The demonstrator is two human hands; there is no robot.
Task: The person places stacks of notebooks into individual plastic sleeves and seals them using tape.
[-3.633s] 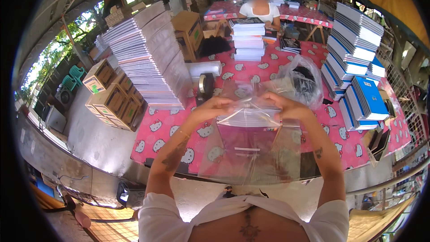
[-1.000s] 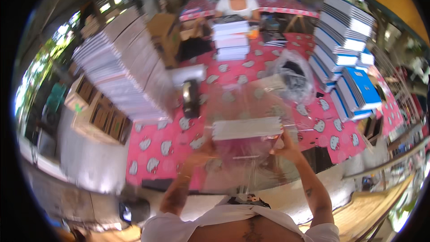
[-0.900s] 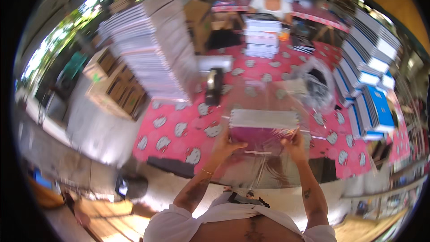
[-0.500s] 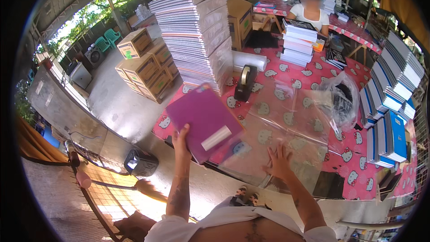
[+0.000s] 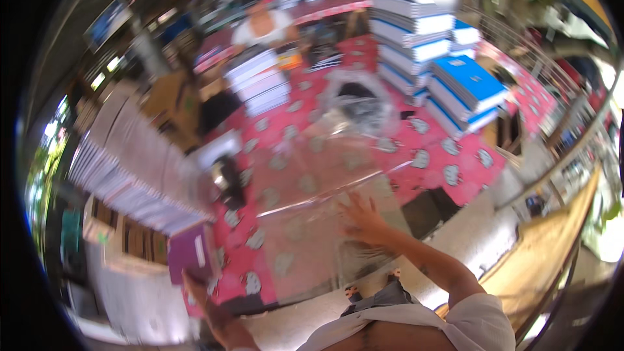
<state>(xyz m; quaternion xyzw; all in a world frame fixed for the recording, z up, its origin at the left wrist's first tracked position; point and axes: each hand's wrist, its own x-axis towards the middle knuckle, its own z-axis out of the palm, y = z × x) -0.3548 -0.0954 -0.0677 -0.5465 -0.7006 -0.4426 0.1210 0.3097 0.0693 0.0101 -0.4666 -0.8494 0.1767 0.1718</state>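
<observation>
A purple notebook (image 5: 186, 255) with a white label is in my left hand (image 5: 195, 285), which grips its near edge; motion blurs the fingers somewhat. It is beside the foot of a tall stack of spiral-bound notebooks (image 5: 140, 159) at the left of the table. Fingers spread, my right hand (image 5: 364, 222) rests over clear plastic sheets (image 5: 302, 247) lying flat on the pink patterned tablecloth (image 5: 426, 169). Behind the sheets is a crumpled clear plastic bag (image 5: 361, 114) with something dark in it.
A black tape dispenser (image 5: 227, 183) stands right of the notebook stack. Blue-covered books (image 5: 469, 84) and a tall book stack (image 5: 411, 32) are at the right. A white stack (image 5: 259, 81) sits before a seated person (image 5: 263, 26). Cardboard boxes (image 5: 140, 240) stand at the left.
My view has turned to the right, so the table appears shifted left and tilted. My left hand has carried the purple notebook left, beside the tall stack. My right hand stays over the plastic sheets.
</observation>
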